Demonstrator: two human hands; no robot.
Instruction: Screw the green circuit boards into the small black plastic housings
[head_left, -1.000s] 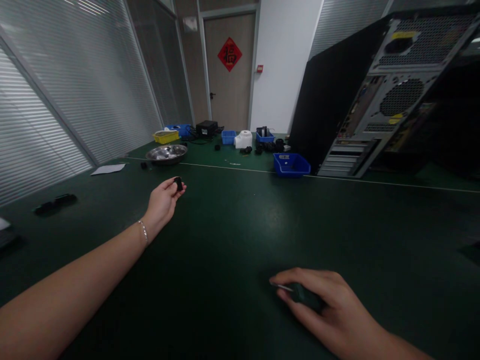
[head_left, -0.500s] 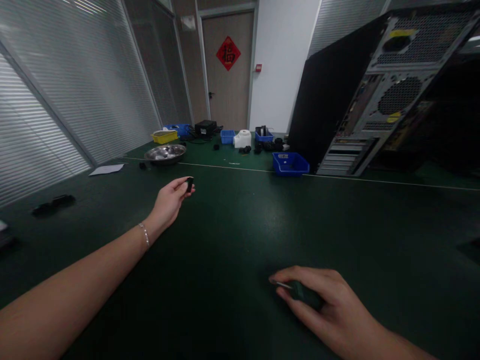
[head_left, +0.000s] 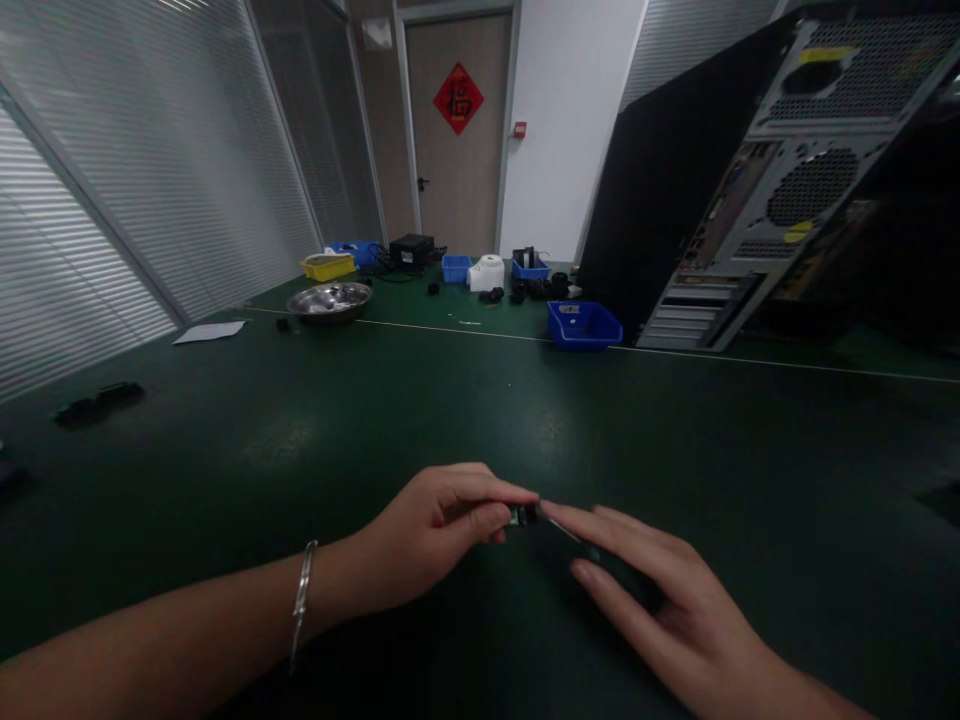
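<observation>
Between the thumb and fingers of my left hand (head_left: 442, 520) is a small green circuit board with a black part on it (head_left: 523, 514), pinched above the green table. My right hand (head_left: 660, 590) is closed around a small screwdriver (head_left: 576, 540) whose thin metal shaft points left, toward the board. Its dark handle lies mostly hidden in the palm. The shaft's tip is close to the black part, near my right index fingertip; whether they touch I cannot tell.
Toward the back stand a steel bowl (head_left: 330, 302), a blue bin (head_left: 583, 326), a yellow basket (head_left: 328, 267) and a white housing (head_left: 487, 274). A tall computer case (head_left: 667, 190) rises at the right. Dark parts (head_left: 99, 402) and a paper sheet (head_left: 210, 331) lie left.
My left hand has come back and to the right with the small board, from mid-table to beside the screwdriver. My right hand stays nearly in place, its index finger straighter along the shaft.
</observation>
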